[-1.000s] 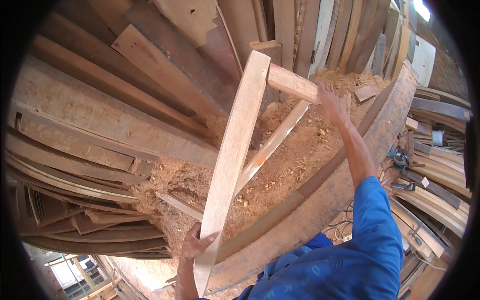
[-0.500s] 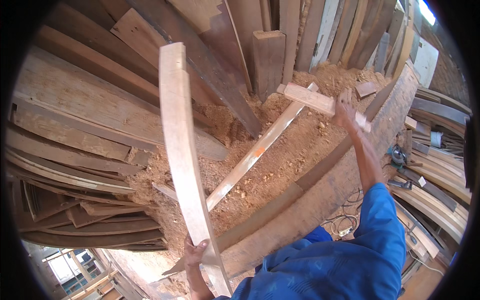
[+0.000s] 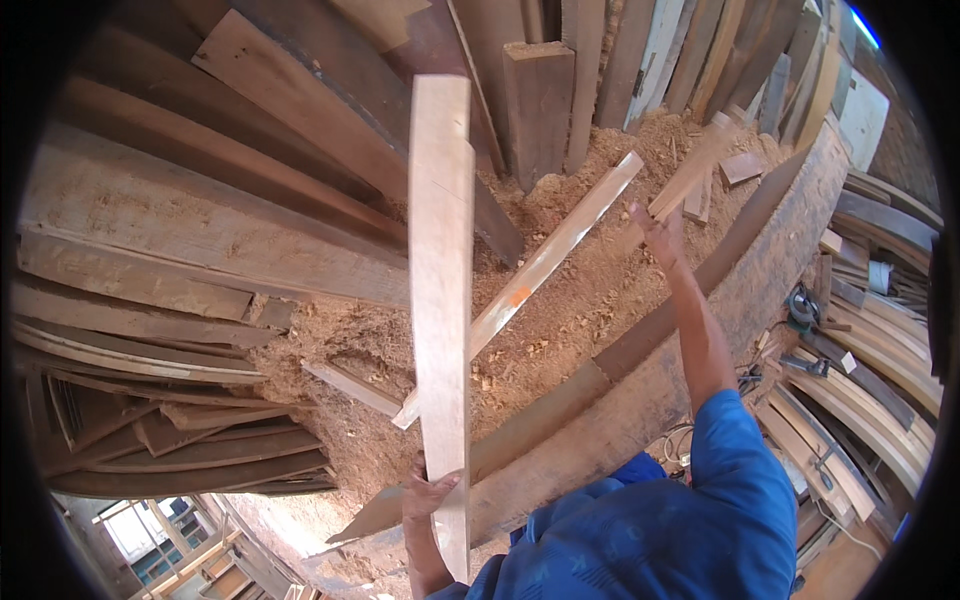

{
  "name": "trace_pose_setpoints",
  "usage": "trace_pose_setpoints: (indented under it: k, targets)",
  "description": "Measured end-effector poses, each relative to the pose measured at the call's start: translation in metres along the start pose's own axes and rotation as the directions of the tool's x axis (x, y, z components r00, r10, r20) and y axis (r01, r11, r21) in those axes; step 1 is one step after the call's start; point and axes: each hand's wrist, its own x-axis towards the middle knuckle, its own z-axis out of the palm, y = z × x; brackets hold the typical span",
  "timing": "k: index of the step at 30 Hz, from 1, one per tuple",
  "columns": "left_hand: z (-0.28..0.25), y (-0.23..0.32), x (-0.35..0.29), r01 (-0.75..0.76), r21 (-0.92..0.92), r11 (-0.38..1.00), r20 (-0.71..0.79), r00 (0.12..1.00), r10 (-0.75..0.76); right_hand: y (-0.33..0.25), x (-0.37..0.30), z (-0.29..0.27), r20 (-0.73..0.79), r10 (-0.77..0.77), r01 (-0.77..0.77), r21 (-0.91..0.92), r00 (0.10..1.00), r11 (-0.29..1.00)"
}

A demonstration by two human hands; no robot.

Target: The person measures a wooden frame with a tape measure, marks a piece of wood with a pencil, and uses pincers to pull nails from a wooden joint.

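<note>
My left hand is closed around the lower part of a long, pale, slightly curved board, which stands up steeply in front of me. My right hand is stretched out at the far right, thumb and fingers apart. Just beyond its fingertips is a short wooden block, blurred and slanting up to the right; whether its near end still touches the fingers is hard to see. A long narrow strip with an orange mark lies in the sawdust, passing behind the board.
Planks lean at the back, and more boards are stacked at left. A thick curved timber runs between me and the sawdust heap. At right are a green power tool and piled lengths of wood.
The board in my left hand has swung right and more upright. My right hand has shifted slightly left, and the short block has turned from crosswise to pointing away, beyond the fingers.
</note>
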Motion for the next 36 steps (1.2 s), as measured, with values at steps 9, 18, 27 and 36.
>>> trace_pose_setpoints:
  k: [9, 18, 27, 36]
  targets:
    - [0.041, -0.036, -0.011, 0.236, 0.078, 0.969, 0.109, 0.964, -0.244, 0.040, 0.059, -0.019, -0.028, 0.011, -0.022, -0.447, 1.000, 0.894]
    - [0.053, -0.034, -0.012, 0.265, 0.235, 0.935, 0.101, 0.950, -0.295, 0.043, 0.064, 0.026, -0.244, 0.299, -0.371, -0.778, 0.922, 0.507]
    - [0.069, -0.016, 0.002, 0.221, 0.355, 0.909, 0.068, 0.963, -0.260, 0.138, -0.066, 0.017, 0.518, 0.383, 0.131, -0.707, 0.765, 0.695]
    - [0.076, -0.022, -0.004, 0.154, 0.016, 0.988, 0.292, 0.944, -0.151, 0.016, -0.198, -0.018, 0.723, 0.339, -0.526, 0.039, 0.602, 0.850]
